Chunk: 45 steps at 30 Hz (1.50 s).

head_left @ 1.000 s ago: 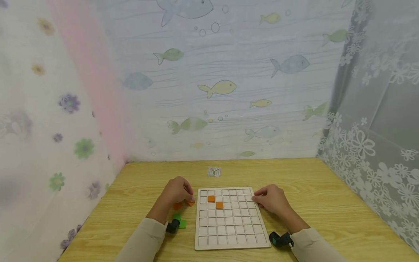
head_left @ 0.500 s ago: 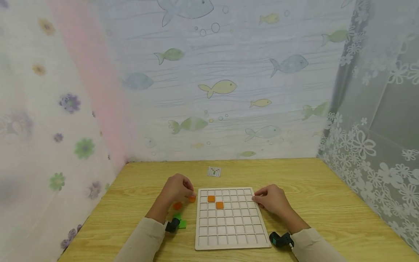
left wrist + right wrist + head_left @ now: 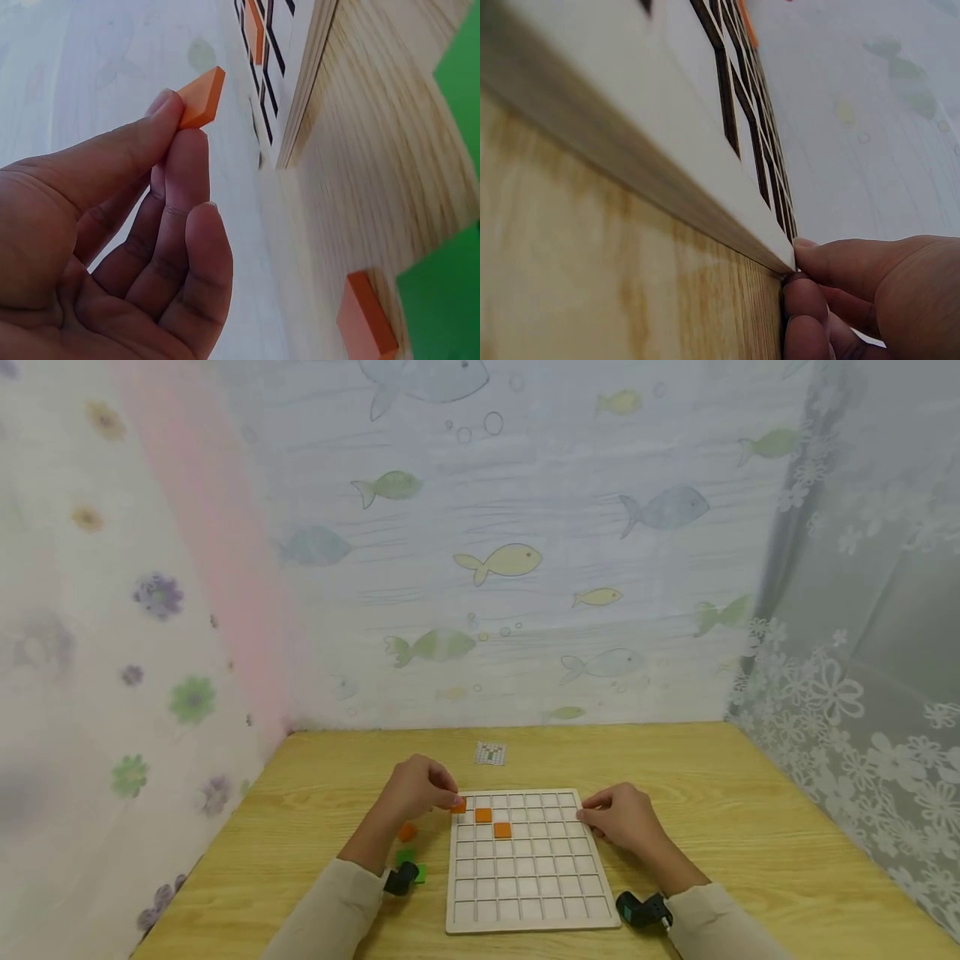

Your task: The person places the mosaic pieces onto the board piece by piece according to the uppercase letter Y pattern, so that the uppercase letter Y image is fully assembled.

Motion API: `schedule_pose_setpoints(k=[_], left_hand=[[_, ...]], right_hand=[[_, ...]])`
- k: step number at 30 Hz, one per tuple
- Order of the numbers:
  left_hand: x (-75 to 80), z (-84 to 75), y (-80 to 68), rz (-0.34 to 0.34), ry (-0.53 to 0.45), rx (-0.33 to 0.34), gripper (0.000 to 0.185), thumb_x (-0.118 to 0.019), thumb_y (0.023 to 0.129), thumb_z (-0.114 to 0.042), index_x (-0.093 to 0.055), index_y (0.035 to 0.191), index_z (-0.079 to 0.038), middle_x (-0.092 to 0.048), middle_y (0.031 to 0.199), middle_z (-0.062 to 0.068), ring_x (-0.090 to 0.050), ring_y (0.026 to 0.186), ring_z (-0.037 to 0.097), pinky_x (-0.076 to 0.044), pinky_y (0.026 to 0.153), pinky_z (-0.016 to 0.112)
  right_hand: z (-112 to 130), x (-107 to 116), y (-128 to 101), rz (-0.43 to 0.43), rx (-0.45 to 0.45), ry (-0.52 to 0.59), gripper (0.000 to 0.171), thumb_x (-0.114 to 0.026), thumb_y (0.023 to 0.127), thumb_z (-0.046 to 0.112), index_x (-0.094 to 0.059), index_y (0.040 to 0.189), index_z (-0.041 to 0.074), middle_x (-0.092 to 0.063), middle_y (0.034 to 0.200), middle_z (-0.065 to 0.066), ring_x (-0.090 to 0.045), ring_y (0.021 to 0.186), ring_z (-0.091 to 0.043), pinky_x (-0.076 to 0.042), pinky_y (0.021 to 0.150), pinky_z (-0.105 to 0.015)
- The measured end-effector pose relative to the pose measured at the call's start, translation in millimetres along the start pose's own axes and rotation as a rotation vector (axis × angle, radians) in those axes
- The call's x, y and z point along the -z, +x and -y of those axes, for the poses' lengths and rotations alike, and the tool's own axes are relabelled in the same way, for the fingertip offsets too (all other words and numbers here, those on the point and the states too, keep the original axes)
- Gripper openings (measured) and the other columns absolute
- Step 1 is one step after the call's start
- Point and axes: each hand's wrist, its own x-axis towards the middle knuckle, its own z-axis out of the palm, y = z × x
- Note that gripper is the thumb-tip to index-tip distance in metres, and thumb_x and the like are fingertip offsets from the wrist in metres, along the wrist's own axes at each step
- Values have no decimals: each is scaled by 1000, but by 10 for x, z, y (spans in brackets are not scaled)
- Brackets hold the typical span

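Orange tile [image 3: 201,96] pinched by left hand [image 3: 112,247], clearest at wrist; right hand [image 3: 870,292] grips board [image 3: 667,161] corner.

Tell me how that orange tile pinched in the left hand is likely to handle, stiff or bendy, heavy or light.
Probably stiff: the orange tile keeps crisp, flat edges. Likely light, since the left hand holds it by two fingertips. Flat-sided, it should not roll.

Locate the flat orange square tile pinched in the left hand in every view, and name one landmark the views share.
Head: the flat orange square tile sits left of centre, at the left hand's fingertips, over the grid board's far-left corner.
Left wrist: upper centre-left, pinched at the fingertips.
Right wrist: not in it.
Shared landmark: the white wooden grid board.
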Motion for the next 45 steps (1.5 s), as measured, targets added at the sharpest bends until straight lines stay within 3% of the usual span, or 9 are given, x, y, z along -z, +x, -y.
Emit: schedule_pose_setpoints(k=[10, 34, 45], left_hand=[[-103, -78, 20, 62, -19, -60, 13, -88, 85, -23, -78, 82, -15, -75, 79, -2, -75, 78, 23, -58, 67, 35], [-384, -276, 166, 148, -62, -84, 7, -87, 86, -21, -81, 84, -17, -76, 81, -1, -73, 74, 19, -62, 71, 40], [-536, -355, 215, 178, -101, -55, 8, -86, 87, -15, -81, 80, -15, -77, 80, 0, -76, 73, 18, -62, 68, 37]], right_hand=[[27, -2, 4, 3, 4, -16, 13, -81, 91, 19, -82, 101, 11, -72, 72, -1, -66, 60, -17, -54, 56, -32], [43, 10, 6, -3, 6, -25, 13, -81, 91, 18, -82, 101, 10, -72, 70, -1, -65, 59, -16, -53, 55, -31], [37, 24, -18, 3, 11, -21, 13, -80, 92, 19, -82, 101, 9, -72, 70, -1, -64, 58, -16, -52, 54, -31]])
